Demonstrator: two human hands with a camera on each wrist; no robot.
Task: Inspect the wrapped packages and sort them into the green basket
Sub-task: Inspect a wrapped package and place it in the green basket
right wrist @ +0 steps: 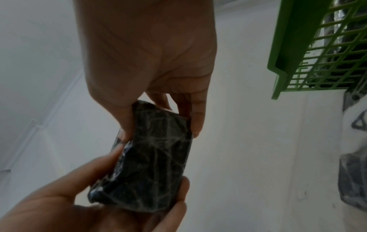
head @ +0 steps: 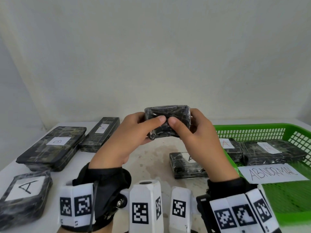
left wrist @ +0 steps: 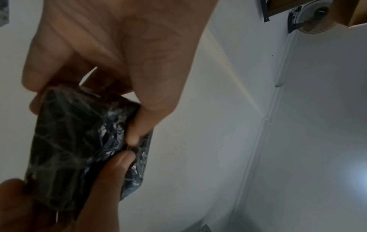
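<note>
Both hands hold one small black package (head: 168, 121) wrapped in crinkled clear film, lifted above the table's middle. My left hand (head: 134, 130) grips its left end and my right hand (head: 195, 132) its right end, thumbs nearly meeting on the near face. The package (left wrist: 79, 144) fills the lower left of the left wrist view, and the package (right wrist: 151, 160) is also in the right wrist view. The green basket (head: 252, 130) stands at the right with two wrapped packages (head: 272, 152) labelled A and a paper sign (head: 272, 173) reading ABNORMAL.
On the white table (head: 151, 157), a large package labelled B (head: 53, 147) and a long one labelled A (head: 101, 133) lie at the left. Another A package (head: 25, 190) sits at the near left. One more (head: 186, 165) lies beside the basket. A white wall stands behind.
</note>
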